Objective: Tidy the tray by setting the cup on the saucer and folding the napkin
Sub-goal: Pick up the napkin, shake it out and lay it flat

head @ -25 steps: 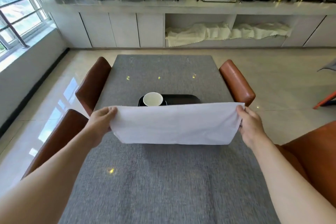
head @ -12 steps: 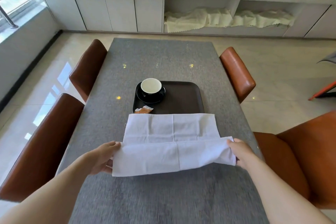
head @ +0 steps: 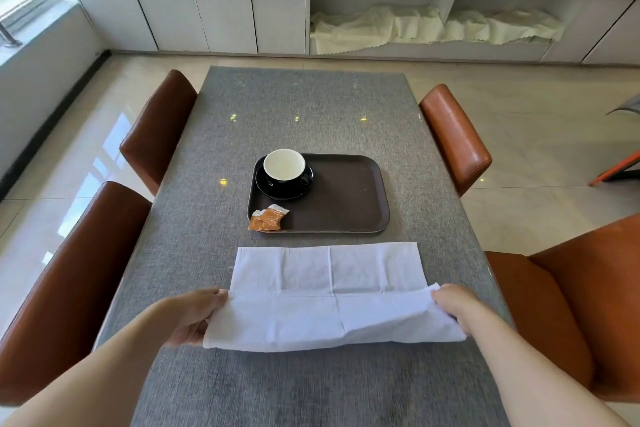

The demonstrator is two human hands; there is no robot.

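Note:
A white napkin lies on the grey table just in front of the brown tray. Its far half rests flat; its near half is lifted off the table and held by both hands. My left hand pinches the napkin's near left corner, and my right hand pinches its near right corner. On the tray's far left a black cup with a white inside stands upright on a black saucer.
Two orange sachets lie at the tray's near left corner. Brown leather chairs flank the table: two on the left, two on the right. The table's far end holds nothing.
The napkin was held up in the air in front of the tray; it has come down, its far half now lies on the table, and both hands still hold the near edge.

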